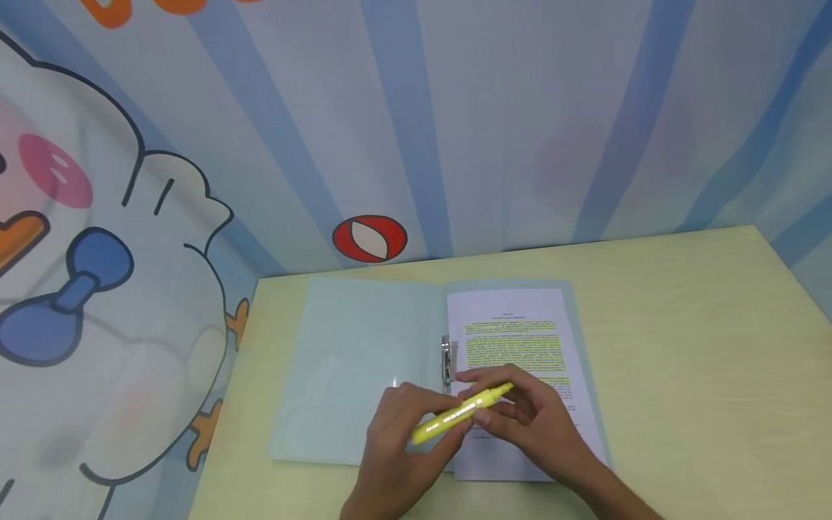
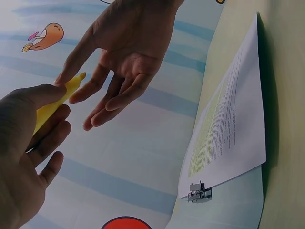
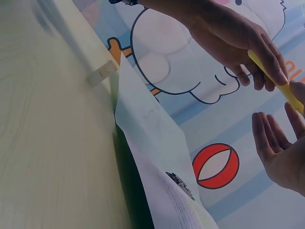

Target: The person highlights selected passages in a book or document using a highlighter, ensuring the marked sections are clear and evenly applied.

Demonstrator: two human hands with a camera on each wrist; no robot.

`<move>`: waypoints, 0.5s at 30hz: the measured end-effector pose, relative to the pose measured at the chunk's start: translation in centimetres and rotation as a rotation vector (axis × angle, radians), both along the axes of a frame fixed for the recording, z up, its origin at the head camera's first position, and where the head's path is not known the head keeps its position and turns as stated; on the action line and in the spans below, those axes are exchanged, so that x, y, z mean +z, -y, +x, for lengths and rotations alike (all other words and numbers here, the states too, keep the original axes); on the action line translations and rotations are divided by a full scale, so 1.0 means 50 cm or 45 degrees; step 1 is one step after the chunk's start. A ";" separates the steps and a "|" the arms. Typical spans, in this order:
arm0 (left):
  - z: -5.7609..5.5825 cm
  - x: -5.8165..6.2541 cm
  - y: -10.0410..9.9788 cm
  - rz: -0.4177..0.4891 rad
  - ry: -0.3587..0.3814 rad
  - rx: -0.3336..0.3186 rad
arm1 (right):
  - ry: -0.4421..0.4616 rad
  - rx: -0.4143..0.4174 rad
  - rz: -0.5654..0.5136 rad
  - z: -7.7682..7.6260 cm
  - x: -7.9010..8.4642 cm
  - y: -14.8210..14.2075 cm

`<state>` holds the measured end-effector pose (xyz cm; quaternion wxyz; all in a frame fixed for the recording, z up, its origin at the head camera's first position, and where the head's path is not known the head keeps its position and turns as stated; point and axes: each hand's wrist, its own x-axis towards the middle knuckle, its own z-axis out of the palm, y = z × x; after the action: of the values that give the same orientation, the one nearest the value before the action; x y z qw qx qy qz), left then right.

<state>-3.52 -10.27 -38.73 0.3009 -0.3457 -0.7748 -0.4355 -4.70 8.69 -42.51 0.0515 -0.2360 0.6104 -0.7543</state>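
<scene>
A yellow highlighter (image 1: 448,421) lies slantwise between both hands, above the open folder, its narrow end pointing up and right. My left hand (image 1: 396,440) grips the thicker end between thumb and fingers, as the left wrist view shows its yellow body (image 2: 47,112) under the thumb. My right hand (image 1: 539,426) pinches it lightly nearer the narrow end with thumb and forefinger, the other fingers loose. Below lies a printed sheet (image 1: 510,462) with several lines marked yellow. It rests on the right side of a pale blue folder (image 1: 357,347), beside a metal clip (image 1: 445,357).
The folder lies open on a light wooden table (image 1: 682,347). A cloth backdrop (image 1: 507,130) with blue stripes and cartoon prints, including a red ball (image 1: 390,235), stands behind the table's far edge and along its left side.
</scene>
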 end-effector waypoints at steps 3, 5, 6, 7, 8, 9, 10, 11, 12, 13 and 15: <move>0.000 0.010 -0.001 0.035 -0.034 -0.018 | -0.062 0.001 0.008 -0.002 0.004 -0.008; 0.000 0.015 -0.001 0.058 -0.047 -0.030 | -0.128 -0.005 0.015 -0.005 0.007 -0.016; 0.000 0.017 -0.001 0.067 -0.050 -0.033 | -0.169 -0.008 0.017 -0.007 0.009 -0.021; 0.000 0.018 0.000 0.076 -0.060 -0.038 | -0.205 -0.016 0.024 -0.008 0.012 -0.025; -0.001 0.019 0.000 0.082 -0.065 -0.040 | -0.239 -0.028 0.033 -0.010 0.014 -0.030; 0.000 0.020 0.000 0.087 -0.065 -0.042 | -0.272 -0.039 0.045 -0.011 0.016 -0.035; 0.001 0.021 0.001 0.089 -0.062 -0.044 | -0.300 -0.052 0.060 -0.012 0.019 -0.039; 0.002 0.022 0.001 0.090 -0.059 -0.045 | -0.322 -0.065 0.076 -0.013 0.021 -0.042; 0.003 0.023 0.002 0.090 -0.055 -0.047 | -0.342 -0.077 0.094 -0.014 0.023 -0.046; 0.004 0.024 0.002 0.089 -0.045 -0.048 | -0.358 -0.089 0.113 -0.014 0.025 -0.048; 0.007 0.025 0.003 0.086 -0.024 -0.053 | -0.385 -0.097 0.137 -0.016 0.028 -0.051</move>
<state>-3.19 -10.41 -37.48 0.3106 -0.3555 -0.7494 -0.4643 -5.48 11.26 -41.09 -0.0572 -0.3206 0.6593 -0.6777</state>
